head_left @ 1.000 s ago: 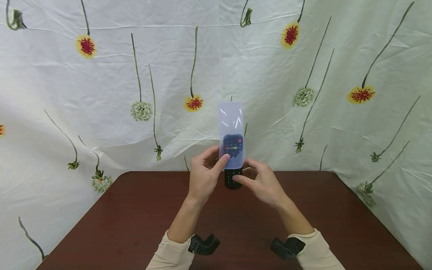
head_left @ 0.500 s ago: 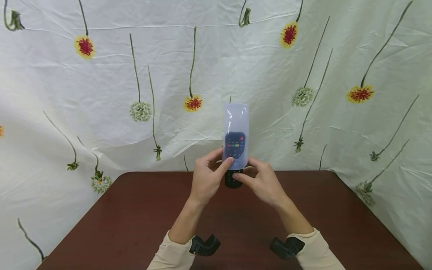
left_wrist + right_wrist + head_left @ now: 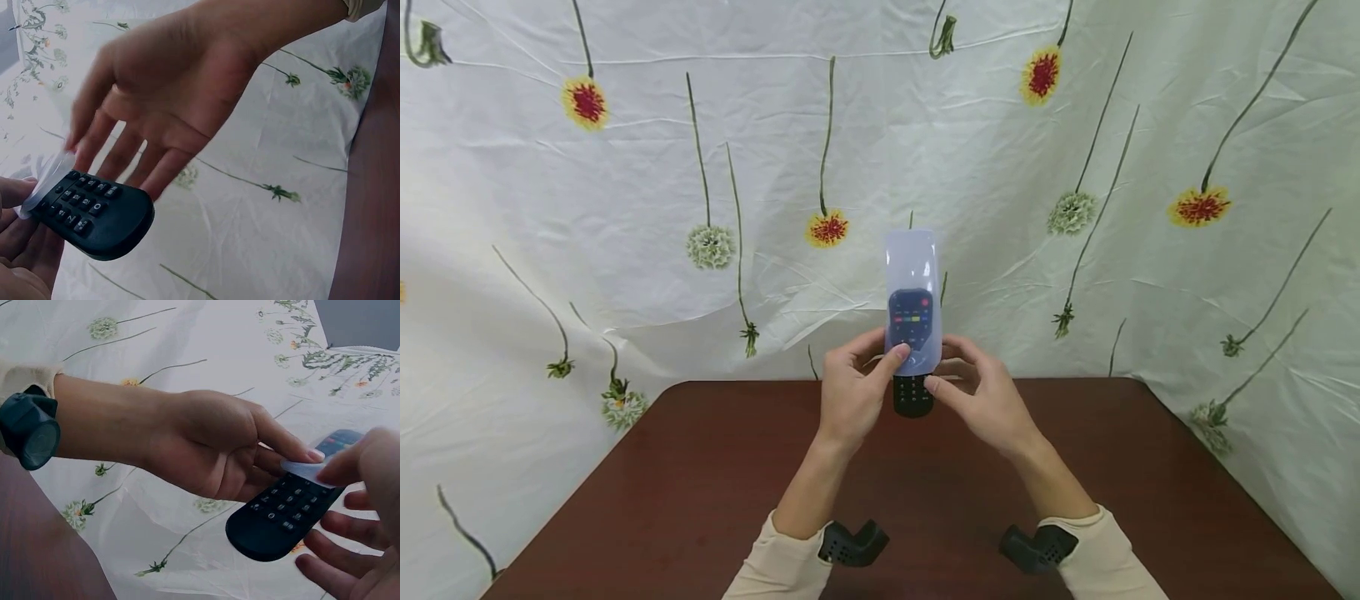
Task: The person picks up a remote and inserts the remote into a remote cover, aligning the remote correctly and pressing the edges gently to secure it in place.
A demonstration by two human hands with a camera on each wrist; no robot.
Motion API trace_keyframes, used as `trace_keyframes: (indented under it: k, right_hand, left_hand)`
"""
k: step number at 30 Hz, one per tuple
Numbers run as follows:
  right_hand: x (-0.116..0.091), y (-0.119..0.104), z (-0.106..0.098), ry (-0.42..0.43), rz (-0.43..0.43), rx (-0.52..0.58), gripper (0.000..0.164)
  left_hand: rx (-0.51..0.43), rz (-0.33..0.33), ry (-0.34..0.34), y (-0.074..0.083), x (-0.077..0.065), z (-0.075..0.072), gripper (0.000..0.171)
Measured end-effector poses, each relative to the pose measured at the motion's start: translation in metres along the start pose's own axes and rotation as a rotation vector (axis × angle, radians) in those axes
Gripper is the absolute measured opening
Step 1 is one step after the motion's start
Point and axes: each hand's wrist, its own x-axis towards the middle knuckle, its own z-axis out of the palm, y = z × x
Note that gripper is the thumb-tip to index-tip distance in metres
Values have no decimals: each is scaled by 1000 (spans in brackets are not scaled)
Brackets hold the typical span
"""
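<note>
A black remote control [image 3: 913, 396] stands upright between the hands, its upper part inside a translucent plastic sleeve [image 3: 912, 258]. The sleeve's top part extends beyond the remote, and the keypad end sticks out below. My left hand [image 3: 852, 387] grips the sleeved remote from the left, thumb on the front, fingers behind. From the right, my right hand [image 3: 988, 404] pinches the sleeve's lower edge, with its thumb where sleeve and remote meet. In the right wrist view the number keys of the remote control [image 3: 100, 219] show too. What the fingertips behind it touch is hidden.
A dark reddish-brown table [image 3: 910, 500] lies under the forearms. Behind it hangs a white cloth [image 3: 775, 167] printed with flowers. Black wrist cameras [image 3: 853, 543] sit on both cream sleeves.
The sleeved remote swayed right, then back left, with my left hand. My right thumb shifted from the remote's keypad to its right side near the sleeve's edge.
</note>
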Motion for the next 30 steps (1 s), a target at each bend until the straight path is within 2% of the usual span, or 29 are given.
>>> trace_keyframes:
  k: [3, 6, 12, 15, 18, 21, 24, 26, 30]
  right_hand:
    - [0, -1, -1, 43, -28, 103, 40]
    - [1, -2, -1, 93, -21, 157, 32]
    - [2, -4, 3, 223, 3, 197, 19]
    - [2, -6, 3, 297, -9, 224, 16]
    - [3, -8, 1, 367, -32, 228, 15]
    - [2, -9, 0, 433, -52, 226, 15]
    - [2, -9, -2, 479, -65, 231, 15]
    - [3, -9, -3, 492, -68, 235, 15]
    - [3, -9, -3, 478, -71, 231, 17]
  left_hand:
    - [11, 4, -22, -1, -1, 1, 24]
    - [11, 13, -53, -2, -2, 2, 25]
    - [-4, 40, -89, -2, -3, 6, 28]
    - [-23, 31, -131, -3, -2, 6, 32]
    - [-34, -27, -204, -3, -2, 5, 40]
    - [-5, -121, -316, -5, -3, 3, 46]
    - [50, -175, -423, -8, -3, 3, 43]
    - [85, -179, -458, -9, -3, 4, 38]
    - [109, -186, -447, -8, -3, 4, 33]
